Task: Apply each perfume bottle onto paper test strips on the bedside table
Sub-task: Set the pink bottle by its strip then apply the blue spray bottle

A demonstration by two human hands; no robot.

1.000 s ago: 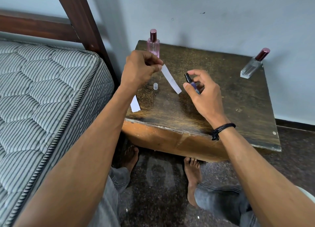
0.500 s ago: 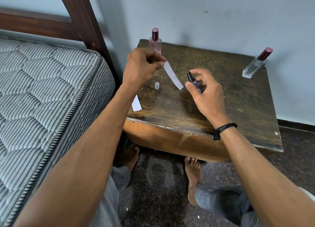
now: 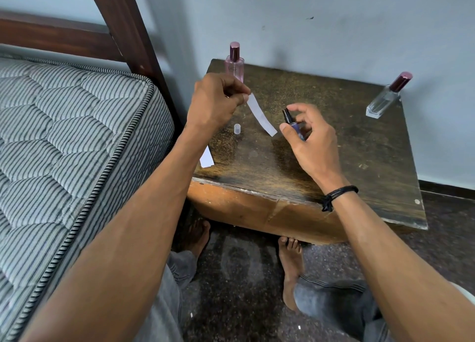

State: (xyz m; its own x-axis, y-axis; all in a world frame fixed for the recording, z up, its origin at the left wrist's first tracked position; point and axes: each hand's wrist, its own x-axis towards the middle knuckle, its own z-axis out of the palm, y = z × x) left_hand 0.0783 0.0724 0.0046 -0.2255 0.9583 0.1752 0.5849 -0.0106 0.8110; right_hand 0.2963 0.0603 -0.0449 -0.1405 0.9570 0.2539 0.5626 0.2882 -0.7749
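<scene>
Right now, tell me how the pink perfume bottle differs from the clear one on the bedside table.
The pink perfume bottle stands at the table's back left corner, partly behind the left hand; the clear perfume bottle stands at the back right, unobstructed. The pink one's glass is tinted; the clear one's is colourless. Both wear dark red caps and neither is held.

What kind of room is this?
Most likely a bedroom: a striped mattress on a wooden bed frame sits right beside a small bedside table with perfume bottles on it.
</scene>
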